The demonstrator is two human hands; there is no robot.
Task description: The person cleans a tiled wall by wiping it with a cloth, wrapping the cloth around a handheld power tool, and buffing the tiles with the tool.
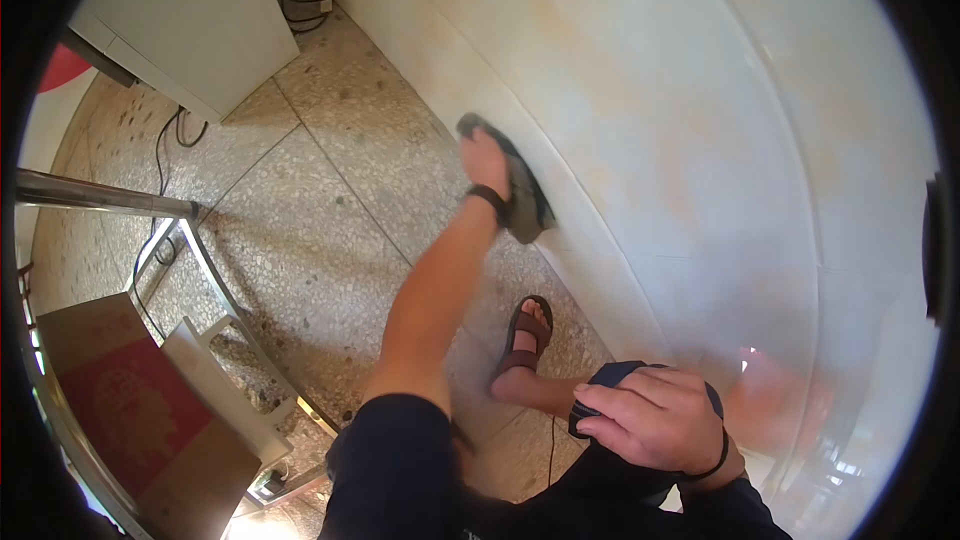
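Observation:
My left hand point(485, 162) reaches out low to the base of the pale wall point(640, 140), pressing a dark grey-green cloth point(524, 205) against it. The hand and cloth are slightly blurred, and some fingers are hidden. My right hand point(655, 422) is closed over dark fabric point(712, 395) at my bent knee, with its fingers curled and pointing left. Each wrist carries a dark band. Below the left hand, my foot in a brown sandal point(525, 340) stands on the speckled floor point(330, 230) beside the wall.
A white cabinet point(190, 20) stands at the upper left, with black cables point(300, 5) on the floor. To the left is a metal frame point(215, 275). A brown and red cardboard box point(135, 400) and a pale plastic piece point(225, 395) are at the lower left.

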